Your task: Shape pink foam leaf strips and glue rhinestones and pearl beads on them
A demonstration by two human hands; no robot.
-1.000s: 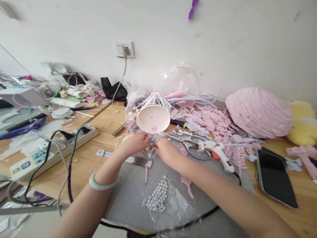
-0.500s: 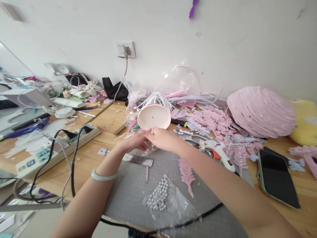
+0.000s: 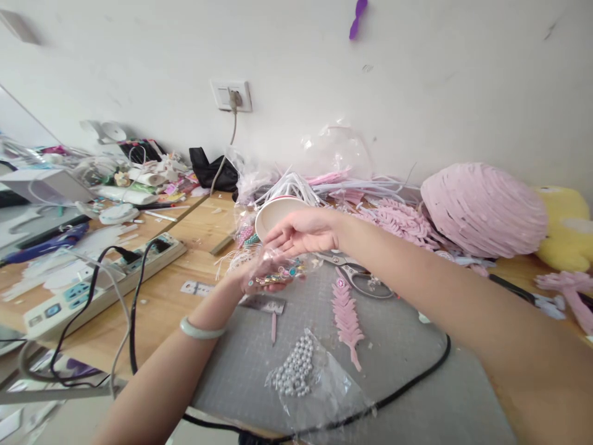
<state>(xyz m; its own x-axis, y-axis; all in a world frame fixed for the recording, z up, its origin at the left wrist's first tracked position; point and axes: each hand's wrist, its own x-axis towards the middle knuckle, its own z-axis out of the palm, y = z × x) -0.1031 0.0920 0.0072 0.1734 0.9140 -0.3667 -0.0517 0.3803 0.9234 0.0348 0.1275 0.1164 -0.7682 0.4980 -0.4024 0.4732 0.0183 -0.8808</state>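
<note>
A clear plastic bag of colourful gems (image 3: pixel 278 273) rests in my left hand (image 3: pixel 252 281), palm up, with the fingers curled under and partly hidden by it. Just above the bag is my right hand (image 3: pixel 303 233), its fingers stretched apart and nothing visible in them; whether the fingertips touch the plastic I cannot tell. Behind the right hand stands a white paper bowl (image 3: pixel 273 215), partly covered. Below the hands, on the grey cutting mat (image 3: pixel 241 371), lie a metal ruler (image 3: pixel 264 304), a small pink stick (image 3: pixel 273 327) and a pink leaf-shaped piece (image 3: pixel 347 315) with a gem at its top.
Silver beads (image 3: pixel 296 368) lie with a clear bag near the mat's front edge. Scissors (image 3: pixel 365 281) sit under my right forearm. A power strip (image 3: pixel 106 284) with cables is at left. Pink leaf pieces (image 3: pixel 398 219) and a large pink wrapped ball (image 3: pixel 484 210) stand at right.
My hands have drawn apart, the right rising over the left. The bag of gems now shows in my left palm. My right forearm has shifted over the glue gun and phone, hiding most of them.
</note>
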